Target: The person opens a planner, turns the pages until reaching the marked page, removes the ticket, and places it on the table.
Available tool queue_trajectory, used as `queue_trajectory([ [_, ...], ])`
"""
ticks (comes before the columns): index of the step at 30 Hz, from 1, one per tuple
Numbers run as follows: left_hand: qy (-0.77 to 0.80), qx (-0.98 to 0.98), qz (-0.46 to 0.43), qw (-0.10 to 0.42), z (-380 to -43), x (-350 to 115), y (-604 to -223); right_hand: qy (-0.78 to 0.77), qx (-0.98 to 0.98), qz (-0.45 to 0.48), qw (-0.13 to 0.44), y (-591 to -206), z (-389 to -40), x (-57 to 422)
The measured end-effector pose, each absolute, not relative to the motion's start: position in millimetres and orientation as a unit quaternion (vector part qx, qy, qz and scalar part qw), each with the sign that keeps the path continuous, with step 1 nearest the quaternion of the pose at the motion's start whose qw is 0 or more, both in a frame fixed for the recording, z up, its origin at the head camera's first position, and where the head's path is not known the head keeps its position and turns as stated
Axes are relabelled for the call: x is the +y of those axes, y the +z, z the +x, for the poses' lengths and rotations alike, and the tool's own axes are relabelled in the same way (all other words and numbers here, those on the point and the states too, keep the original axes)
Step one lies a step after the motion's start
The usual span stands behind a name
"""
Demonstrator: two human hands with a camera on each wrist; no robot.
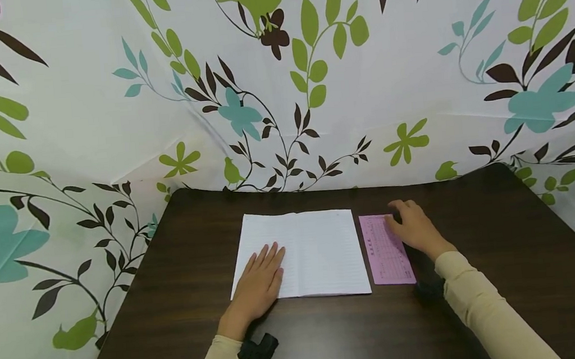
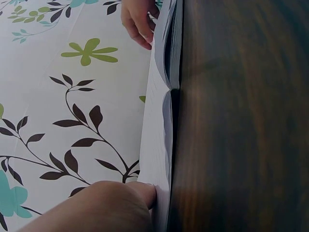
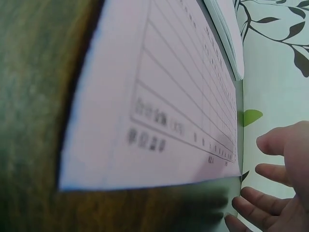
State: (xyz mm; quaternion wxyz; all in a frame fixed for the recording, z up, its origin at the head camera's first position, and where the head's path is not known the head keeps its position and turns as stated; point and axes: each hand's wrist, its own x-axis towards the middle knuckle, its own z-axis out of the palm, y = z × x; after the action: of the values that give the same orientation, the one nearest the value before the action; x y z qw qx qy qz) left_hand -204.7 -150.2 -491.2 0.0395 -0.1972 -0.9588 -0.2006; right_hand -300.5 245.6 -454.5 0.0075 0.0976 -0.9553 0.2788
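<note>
An open lined notebook (image 1: pixel 323 250) lies flat on the dark table, its pages blank. My left hand (image 1: pixel 257 283) rests on its left page with the fingers straight; in the left wrist view part of that hand (image 2: pixel 116 205) shows against the page edge. Right of the notebook lies a pink printed form (image 1: pixel 386 256) with ruled lines and characters. Over the form's upper right edge is my right hand (image 1: pixel 415 228), fingers loosely bent and thumb above the paper. In the right wrist view the fingers stand apart beside the form (image 3: pixel 145 106), holding nothing.
The dark wooden table (image 1: pixel 168 335) reaches back to a white cloth (image 1: pixel 386 81) printed with leaves, flowers and birds. A black strap (image 1: pixel 258 349) sits at the left wrist, and a dark device (image 1: pixel 429 289) is under the right wrist.
</note>
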Motion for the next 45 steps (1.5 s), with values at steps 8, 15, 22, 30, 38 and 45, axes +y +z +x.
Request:
queue_trajectory([
  [8, -0.209, -0.955, -0.206, 0.038, -207.4, -135.8, -489.7, 0.26, -0.959, 0.112, 0.023, -442.3, -293.9, 258.0],
  [15, -0.218, -0.954, -0.202, 0.049, -208.3, -128.3, -492.4, 0.255, -0.957, 0.132, 0.039, -434.4, -287.5, 255.3],
  [22, -0.24, -0.948, -0.199, 0.068, -206.5, -126.9, -494.6, 0.249, -0.955, 0.156, 0.043, -427.5, -280.1, 242.6],
  [30, -0.259, -0.954, -0.105, 0.113, -197.8, -129.0, -478.2, 0.241, -0.95, 0.193, 0.047, -427.7, -269.1, 224.2],
  [38, -0.338, -0.923, 0.064, 0.174, -194.1, -142.4, -458.4, 0.24, -0.945, 0.22, 0.04, -432.7, -261.6, 210.3],
  [45, -0.34, -0.921, 0.101, 0.162, -194.8, -161.3, -453.8, 0.246, -0.933, 0.257, 0.05, -441.7, -255.2, 186.9],
])
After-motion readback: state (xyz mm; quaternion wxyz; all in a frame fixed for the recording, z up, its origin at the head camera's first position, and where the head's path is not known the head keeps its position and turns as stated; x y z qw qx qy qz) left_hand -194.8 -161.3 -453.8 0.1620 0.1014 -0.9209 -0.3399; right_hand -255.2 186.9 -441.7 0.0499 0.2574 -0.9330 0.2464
